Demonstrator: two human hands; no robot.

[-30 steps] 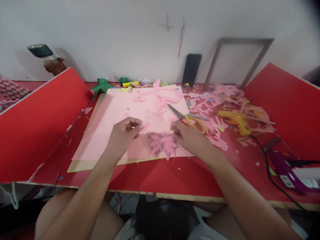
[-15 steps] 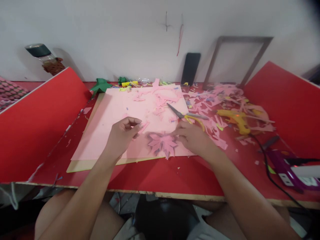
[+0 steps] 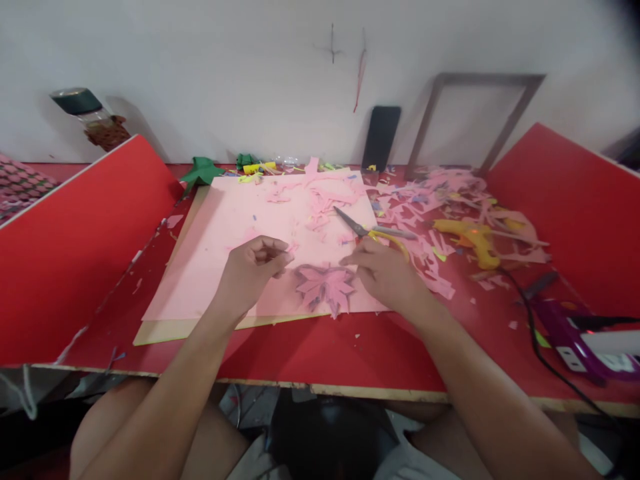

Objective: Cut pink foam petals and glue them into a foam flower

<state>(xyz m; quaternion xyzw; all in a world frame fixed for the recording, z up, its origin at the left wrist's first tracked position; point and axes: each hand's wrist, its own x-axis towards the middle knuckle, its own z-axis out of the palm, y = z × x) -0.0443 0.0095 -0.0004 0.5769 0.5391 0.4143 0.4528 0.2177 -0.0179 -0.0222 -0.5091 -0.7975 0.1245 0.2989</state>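
A layered pink paper flower point(image 3: 324, 285) lies near the front edge of a large pink sheet point(image 3: 225, 240). My left hand point(image 3: 253, 270) hovers just left of the flower, fingers curled and pinched on a small pink paper piece. My right hand point(image 3: 387, 272) rests at the flower's right side, fingers bent down onto the sheet; what it holds, if anything, is hidden. Yellow-handled scissors point(image 3: 375, 232) lie just beyond my right hand.
Pink paper scraps point(image 3: 440, 193) cover the red table point(image 3: 320, 353) at the right, around a yellow glue gun point(image 3: 473, 240). A purple power strip point(image 3: 575, 340) with a black cable sits far right. Red side panels point(image 3: 75, 247) flank the table. A phone point(image 3: 381, 139) leans against the wall.
My left hand has moved slightly right toward the flower, still pinching the pink piece. My right hand shifted a little at the flower's right edge.
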